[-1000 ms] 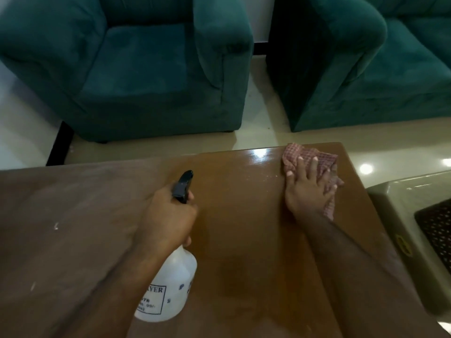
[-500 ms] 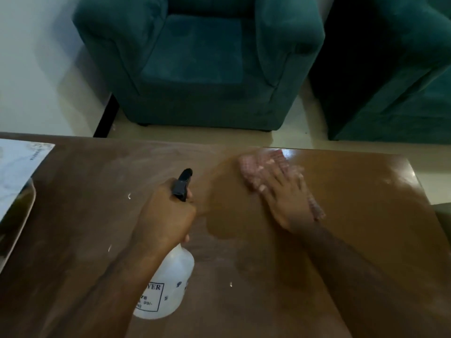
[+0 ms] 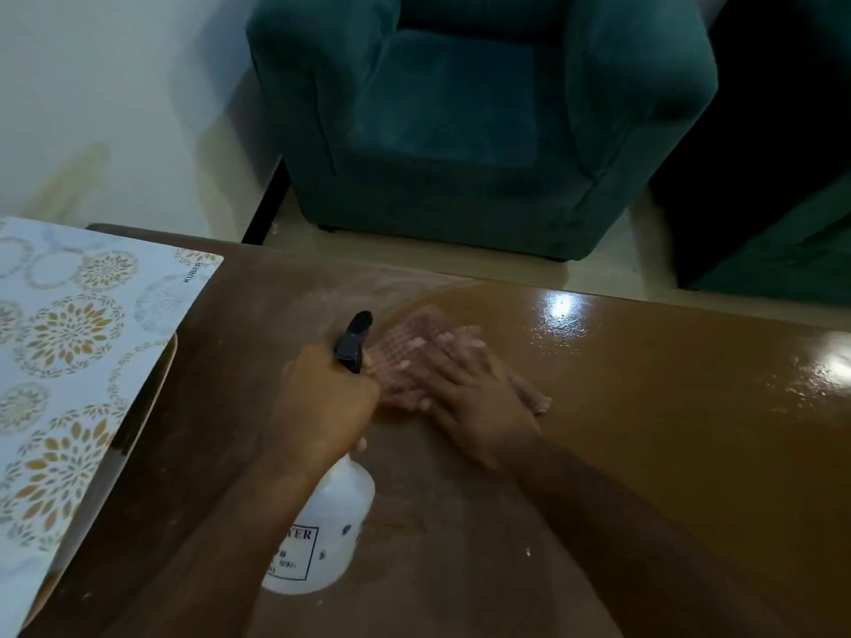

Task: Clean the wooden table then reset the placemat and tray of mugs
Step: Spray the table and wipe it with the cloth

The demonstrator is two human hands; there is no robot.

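Note:
The wooden table (image 3: 667, 430) fills the lower view, glossy and wet on the right, dull and dusty on the left. My left hand (image 3: 322, 402) grips a white spray bottle (image 3: 327, 536) by its black trigger head, held just above the table. My right hand (image 3: 469, 393) lies flat on a pink checked cloth (image 3: 405, 343), pressing it to the table beside the bottle's nozzle; hand and cloth are motion-blurred. A white floral placemat (image 3: 69, 361) lies at the left over a brown tray edge (image 3: 152, 402). No mugs are visible.
A teal armchair (image 3: 479, 122) stands on the pale floor just beyond the table's far edge. A second dark teal seat (image 3: 783, 250) is at the far right. A white wall (image 3: 115, 99) runs along the left.
My right hand has swept the cloth leftward across the table, from the far right corner to beside the spray bottle. The view has swung left, bringing the placemat into sight.

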